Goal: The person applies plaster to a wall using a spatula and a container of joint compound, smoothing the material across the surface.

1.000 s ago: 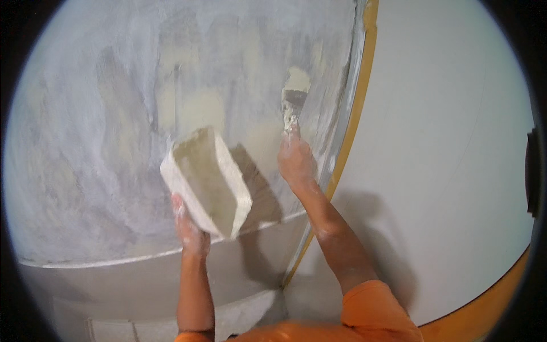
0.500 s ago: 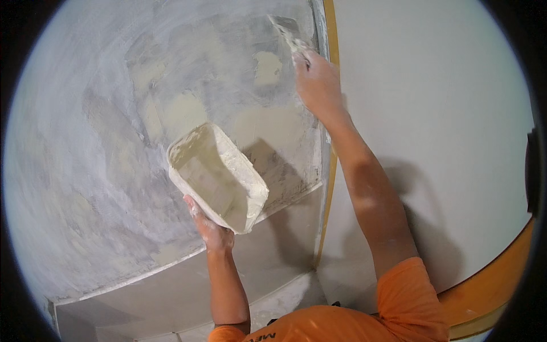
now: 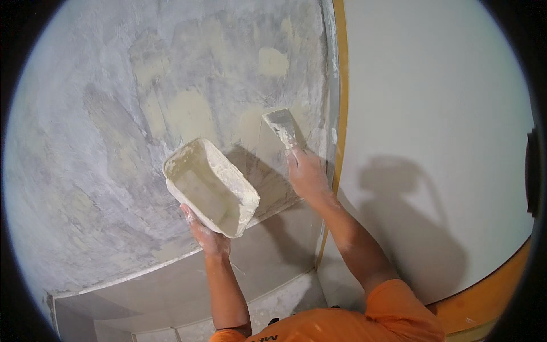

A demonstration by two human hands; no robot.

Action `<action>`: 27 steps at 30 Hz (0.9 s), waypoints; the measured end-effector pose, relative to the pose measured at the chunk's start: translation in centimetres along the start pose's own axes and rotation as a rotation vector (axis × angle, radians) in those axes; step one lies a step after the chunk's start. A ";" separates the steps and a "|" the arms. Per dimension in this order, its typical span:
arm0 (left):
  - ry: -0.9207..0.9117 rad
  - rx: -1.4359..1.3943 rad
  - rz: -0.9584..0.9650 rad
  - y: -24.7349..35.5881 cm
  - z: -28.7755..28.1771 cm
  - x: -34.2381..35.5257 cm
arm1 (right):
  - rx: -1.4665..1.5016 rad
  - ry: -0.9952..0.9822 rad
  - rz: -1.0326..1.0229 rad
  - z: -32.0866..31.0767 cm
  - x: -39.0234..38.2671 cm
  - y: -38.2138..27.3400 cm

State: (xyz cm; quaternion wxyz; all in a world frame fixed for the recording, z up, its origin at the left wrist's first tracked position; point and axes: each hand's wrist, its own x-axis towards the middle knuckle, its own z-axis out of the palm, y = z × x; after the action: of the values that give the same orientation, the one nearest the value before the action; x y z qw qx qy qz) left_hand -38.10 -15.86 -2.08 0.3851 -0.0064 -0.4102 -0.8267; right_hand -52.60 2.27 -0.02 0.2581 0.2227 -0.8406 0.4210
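My left hand (image 3: pixel 209 235) grips the lower left side of a white plastic tub (image 3: pixel 208 185), tilted so its inside faces me. Creamy filler coats its walls, thickest along the right-hand one. Closed around a handle, my right hand (image 3: pixel 307 174) holds a putty knife (image 3: pixel 280 126) with filler smeared on its blade. The blade is up against or just off the grey patched wall (image 3: pixel 114 188); I cannot tell if it touches. Pale filler patches (image 3: pixel 191 113) show on this wall, above the tub and left of the knife. White residue marks my fingers.
A yellow-brown strip (image 3: pixel 342 68) runs down the corner, right of the patched wall. Beyond it stands a smooth white panel (image 3: pixel 433 85) carrying my shadow. A pale ledge edge (image 3: pixel 125 276) bounds the patched wall below. An orange curved surface (image 3: pixel 484 296) lies at lower right.
My right hand has brought the putty knife down from the top corner to beside the tub. The tub has shifted slightly left and down with my left hand.
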 end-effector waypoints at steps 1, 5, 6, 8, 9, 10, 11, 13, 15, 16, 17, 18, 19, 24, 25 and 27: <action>0.001 -0.005 -0.001 0.2 0.2 0.0 | -0.036 0.029 -0.008 -0.9 0.4 -0.2; -0.040 -0.009 -0.030 -0.4 -0.1 0.0 | -0.075 0.315 -0.135 -3.6 5.5 -1.1; -0.054 -0.024 -0.047 -0.5 -0.4 0.3 | -0.032 0.378 -0.165 -4.6 6.7 -2.6; -0.076 0.016 -0.020 -0.2 -0.8 0.3 | -0.044 0.386 -0.170 -5.9 8.4 -5.5; -0.097 0.046 0.005 0.0 -0.8 0.3 | -0.064 0.393 -0.180 -5.9 8.8 -6.4; -0.096 0.046 0.006 0.3 -0.5 0.2 | -0.063 0.394 -0.180 -4.8 8.9 -6.3; -0.078 0.068 -0.001 0.7 -0.1 -0.1 | -0.079 0.316 -0.137 -3.0 8.7 -5.5; -0.067 0.075 -0.030 0.1 0.4 -0.1 | -0.145 0.227 -0.091 0.2 7.7 -2.3; -0.090 0.029 -0.028 -1.1 -0.5 0.8 | -0.113 0.164 -0.078 3.5 5.2 2.5; -0.082 0.030 -0.016 -1.2 -1.1 0.8 | -0.070 0.142 -0.086 3.3 3.5 3.0; -0.096 0.011 -0.021 -1.1 -1.5 0.7 | -0.027 0.124 -0.093 2.8 1.9 3.5; -0.103 -0.003 -0.015 -0.3 -2.1 1.0 | -0.029 0.041 -0.034 0.8 0.2 1.2; -0.112 -0.014 -0.009 -0.1 -1.9 1.1 | -0.058 -0.028 0.040 -1.5 -0.7 -0.5; -0.112 -0.023 -0.045 0.0 -0.1 0.3 | -0.053 0.223 -0.077 -6.5 4.3 -4.2; -0.115 -0.024 -0.049 0.1 0.1 0.4 | -0.051 0.289 -0.117 -6.7 6.0 -4.7; -0.092 -0.012 -0.080 -0.1 0.6 0.3 | -0.079 0.332 -0.149 -6.9 9.3 -4.7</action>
State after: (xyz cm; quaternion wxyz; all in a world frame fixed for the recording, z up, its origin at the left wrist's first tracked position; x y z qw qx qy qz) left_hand -38.52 -15.64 -1.65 0.3325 -0.0306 -0.4223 -0.8427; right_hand -55.24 3.93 12.08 0.4324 0.2015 -0.7834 0.3984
